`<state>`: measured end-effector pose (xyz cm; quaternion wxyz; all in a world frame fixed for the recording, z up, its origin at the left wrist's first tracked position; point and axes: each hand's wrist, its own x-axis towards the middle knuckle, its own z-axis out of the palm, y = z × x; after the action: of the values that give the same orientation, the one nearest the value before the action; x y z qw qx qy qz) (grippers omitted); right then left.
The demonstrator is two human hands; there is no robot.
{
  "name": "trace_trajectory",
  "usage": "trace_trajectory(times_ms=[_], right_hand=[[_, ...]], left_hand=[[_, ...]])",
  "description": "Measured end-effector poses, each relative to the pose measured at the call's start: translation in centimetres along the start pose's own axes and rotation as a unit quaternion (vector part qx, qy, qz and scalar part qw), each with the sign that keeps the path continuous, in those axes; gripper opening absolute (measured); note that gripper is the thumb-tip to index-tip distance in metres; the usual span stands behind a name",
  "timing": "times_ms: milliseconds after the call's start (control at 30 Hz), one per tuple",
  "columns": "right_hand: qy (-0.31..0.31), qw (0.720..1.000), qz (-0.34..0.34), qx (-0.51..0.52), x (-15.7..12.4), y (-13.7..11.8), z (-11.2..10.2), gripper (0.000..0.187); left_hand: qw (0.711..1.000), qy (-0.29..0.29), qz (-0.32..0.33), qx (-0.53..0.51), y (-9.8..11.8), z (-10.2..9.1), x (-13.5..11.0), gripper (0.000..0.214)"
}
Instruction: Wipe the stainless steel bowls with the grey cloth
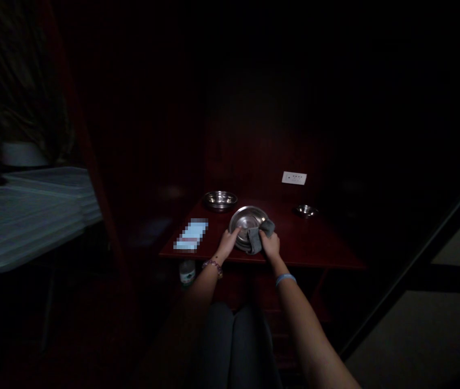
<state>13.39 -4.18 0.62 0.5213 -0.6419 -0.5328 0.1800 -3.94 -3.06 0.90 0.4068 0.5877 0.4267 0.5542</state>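
A shiny metal bowl (244,219) is held tilted toward me above the front of the dark red table (319,243). My left hand (227,242) grips its left rim, with the thumb over the inside edge. At the bowl's right side, my right hand (269,244) is closed on a grey cloth (254,241), which lies over the rim and partly covers the inside. The fingers beneath the bowl and cloth are hidden. Behind and to the left sits another metal bowl (220,200), maybe a stack. A smaller metal bowl (306,210) stands at the right rear.
A lit, blurred-out phone-like screen (191,235) lies on the table's left side. Below the tabletop stands a bottle (187,273). A white socket plate (294,178) is on the back wall. Stacked translucent plastic lids or trays (27,221) are at far left. The surroundings are very dark.
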Motion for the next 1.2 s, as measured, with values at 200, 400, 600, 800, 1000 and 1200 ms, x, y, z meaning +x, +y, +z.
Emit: trace_trajectory(times_ms=[200,400,600,800,1000,1200], right_hand=[[0.009,0.999,0.01,0.03,0.3,0.3,0.2,0.033],[0.022,0.997,0.008,0.074,0.4,0.4,0.1,0.036],[0.02,0.998,-0.006,0.055,0.2,0.3,0.3,0.032],[0.004,0.999,-0.021,0.039,-0.4,-0.3,0.1,0.03],[-0.001,1.0,0.001,0.009,-0.3,-0.4,0.1,0.034],[0.053,0.998,0.03,0.01,-0.1,-0.5,0.2,0.034]], left_hand=[[0.995,0.027,0.007,-0.092,1.5,0.3,-0.5,0.047],[0.995,-0.057,0.034,-0.072,1.5,0.7,-0.8,0.052],[0.997,-0.04,0.063,0.003,0.6,0.7,-0.6,0.038],[0.998,-0.008,0.06,-0.004,0.7,0.3,-0.5,0.036],[0.998,0.016,0.053,-0.003,0.7,0.3,-0.4,0.035],[1.0,0.013,0.01,-0.008,1.0,0.3,-0.1,0.022]])
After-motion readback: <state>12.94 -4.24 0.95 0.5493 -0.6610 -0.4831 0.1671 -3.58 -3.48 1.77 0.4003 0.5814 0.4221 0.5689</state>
